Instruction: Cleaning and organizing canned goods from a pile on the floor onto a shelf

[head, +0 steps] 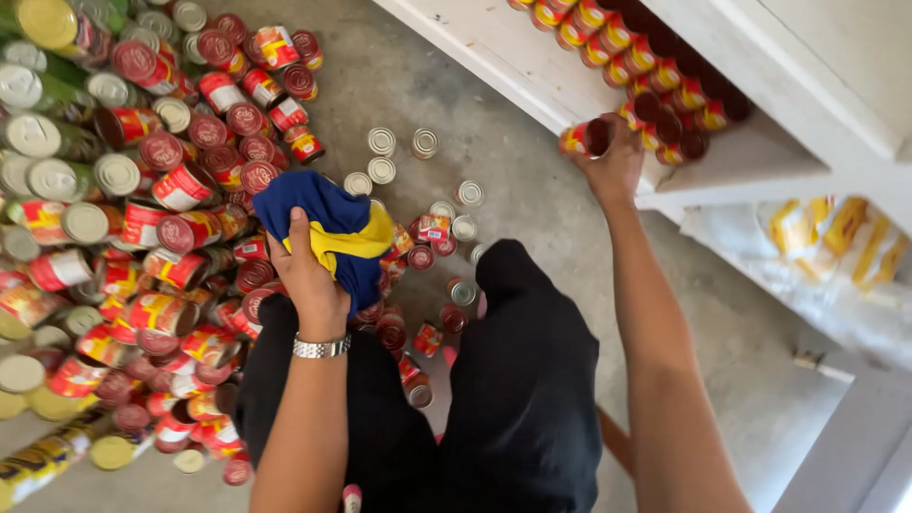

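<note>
Black-trousered knees [475, 380] sit under a left hand [309, 275] clutching a blue-and-yellow cloth [332, 228], while the right hand [613, 166] grips a small red tin [584, 138], best slid level against the white shelf's [494, 47] row of red tins [646, 66].

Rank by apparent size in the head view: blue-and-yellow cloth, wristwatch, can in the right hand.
1. Blue-and-yellow cloth, bunched in the left hand: clearly largest.
2. Wristwatch and the can in the right hand: look alike. The can is farther from the camera and partly covered, so no ranking.
</note>
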